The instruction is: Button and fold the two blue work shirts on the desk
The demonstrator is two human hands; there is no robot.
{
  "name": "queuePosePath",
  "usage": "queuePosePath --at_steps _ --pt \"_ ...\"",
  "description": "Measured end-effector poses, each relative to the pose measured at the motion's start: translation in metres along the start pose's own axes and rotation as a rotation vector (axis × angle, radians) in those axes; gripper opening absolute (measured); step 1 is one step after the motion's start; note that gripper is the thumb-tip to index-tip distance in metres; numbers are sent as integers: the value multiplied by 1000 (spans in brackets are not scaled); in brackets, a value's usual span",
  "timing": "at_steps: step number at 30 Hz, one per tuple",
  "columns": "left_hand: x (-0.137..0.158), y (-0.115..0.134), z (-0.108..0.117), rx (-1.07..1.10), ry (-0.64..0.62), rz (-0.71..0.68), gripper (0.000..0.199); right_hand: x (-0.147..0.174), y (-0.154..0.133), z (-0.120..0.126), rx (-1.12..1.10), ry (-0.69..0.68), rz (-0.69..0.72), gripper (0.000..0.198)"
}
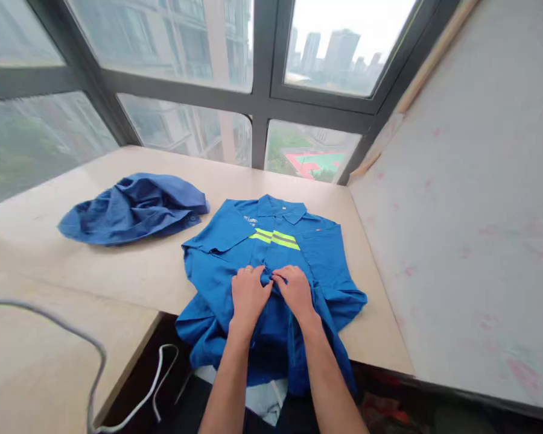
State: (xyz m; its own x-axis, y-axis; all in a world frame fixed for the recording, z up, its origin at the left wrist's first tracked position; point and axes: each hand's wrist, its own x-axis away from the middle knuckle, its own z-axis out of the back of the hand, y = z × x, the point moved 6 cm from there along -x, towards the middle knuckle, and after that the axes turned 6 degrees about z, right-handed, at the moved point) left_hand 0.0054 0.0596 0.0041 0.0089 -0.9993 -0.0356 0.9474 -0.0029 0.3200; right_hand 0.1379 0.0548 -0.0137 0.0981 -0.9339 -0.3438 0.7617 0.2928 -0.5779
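Note:
A blue short-sleeved work shirt (226, 226) with a yellow and grey reflective band lies front side up, collar toward the window. Its lower part hangs over the table's front edge. My left hand (250, 292) pinches the front placket of the shirt just below the band. Close beside it, my right hand (295, 290) pinches the same placket, fingertips nearly meeting the left ones. Whether a button sits between the fingers is too small to tell. Below the hands the two front edges fall apart.
A crumpled blue garment (138, 208) lies at the left on the pale wooden tabletop (108, 271). A white cable (79, 333) runs over the lower left corner and down into a dark gap. Framed windows (305, 147) stand behind, and a patterned wall (457, 229) borders the right side.

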Motion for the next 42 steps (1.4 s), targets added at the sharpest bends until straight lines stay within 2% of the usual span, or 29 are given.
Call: queuePosePath --at_steps 3,8,15,20,26,29,36,42 --pt "0 -2 -2 9 -33 1 38 2 -2 3 -23 17 -5 20" --pt "2 -1 -3 80 -42 -53 22 3 -7 14 -92 60 -34 21" --pt "4 -5 15 409 114 -43 15 1 -36 34 -112 68 51 17" --pt "11 0 34 628 222 -40 14 0 -48 46 -81 138 39 18" --pt "17 10 44 794 172 -78 15 3 -48 55 -107 190 71 20" --pt "18 9 44 795 175 -59 15 6 -45 59 -156 187 42 21" --pt "16 4 36 874 160 -14 13 9 -35 58 -430 140 -52 17" --pt "15 5 37 922 192 -4 15 8 -29 56 -461 162 -79 16"
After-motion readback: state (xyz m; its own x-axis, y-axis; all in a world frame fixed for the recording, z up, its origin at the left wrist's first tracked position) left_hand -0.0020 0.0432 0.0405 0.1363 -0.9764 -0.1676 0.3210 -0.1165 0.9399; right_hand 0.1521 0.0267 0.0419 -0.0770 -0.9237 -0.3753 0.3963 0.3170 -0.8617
